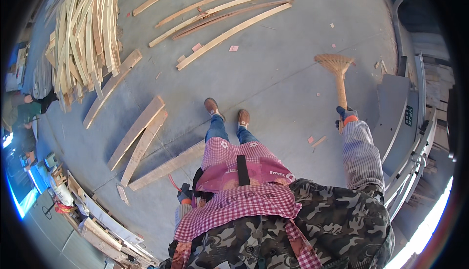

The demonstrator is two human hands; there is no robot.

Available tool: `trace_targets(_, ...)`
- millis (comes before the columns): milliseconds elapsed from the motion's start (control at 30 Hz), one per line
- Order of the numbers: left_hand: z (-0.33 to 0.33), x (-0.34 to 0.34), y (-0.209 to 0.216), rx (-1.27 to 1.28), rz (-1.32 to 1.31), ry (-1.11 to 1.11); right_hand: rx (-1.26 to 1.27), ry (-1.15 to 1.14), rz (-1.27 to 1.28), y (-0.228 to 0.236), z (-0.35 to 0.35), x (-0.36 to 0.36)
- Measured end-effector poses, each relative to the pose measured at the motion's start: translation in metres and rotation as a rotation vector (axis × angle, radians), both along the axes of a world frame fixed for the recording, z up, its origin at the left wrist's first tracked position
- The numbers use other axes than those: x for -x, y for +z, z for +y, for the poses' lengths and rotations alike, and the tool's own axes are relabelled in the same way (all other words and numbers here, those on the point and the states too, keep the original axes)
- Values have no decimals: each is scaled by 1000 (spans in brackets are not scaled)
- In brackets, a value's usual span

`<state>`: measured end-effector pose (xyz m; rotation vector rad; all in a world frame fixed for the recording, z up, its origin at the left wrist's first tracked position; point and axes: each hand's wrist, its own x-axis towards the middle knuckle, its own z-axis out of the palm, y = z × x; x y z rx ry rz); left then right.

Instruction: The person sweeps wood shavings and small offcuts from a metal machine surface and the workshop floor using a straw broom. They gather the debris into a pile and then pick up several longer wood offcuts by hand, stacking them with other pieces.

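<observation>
My right hand [348, 114], in a dark glove with an orange cuff, is closed round the handle of a straw broom [340, 86]. The broom reaches away from me, its fanned bristle head on the grey floor at the far right. Low and close to my body, my left hand [185, 193] wears the same kind of dark glove. Its fingers are closed on a thin, curved red strip [174, 183] that sticks out toward the floor; the rest of it is hidden.
Long wooden boards [234, 35] lie across the far floor, with thicker planks [139, 130] at left. A tall heap of timber strips [90, 39] stands at far left, near another person [24, 117]. Grey metal machinery [393, 115] lines the right side. Pink scraps [234, 49] dot the floor.
</observation>
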<state>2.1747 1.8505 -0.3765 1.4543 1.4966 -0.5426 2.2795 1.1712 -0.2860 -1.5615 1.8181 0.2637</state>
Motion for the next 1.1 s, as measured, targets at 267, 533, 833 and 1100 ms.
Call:
trace_targets(267,6,-190,-10,-20,-158,166,-524,203,-154,28,165,-106)
trace_targets(533,-61,-384,-87,998,63,99,-1093,374,28,-20,363,-298)
trace_targets(833,-107,-470,-152,1099,132,207,-1034,1124,266,-95,377,-399)
trace_targets(1100,-186,-450,-174,970,67,414,-1349,1570,977,-237,304,-445)
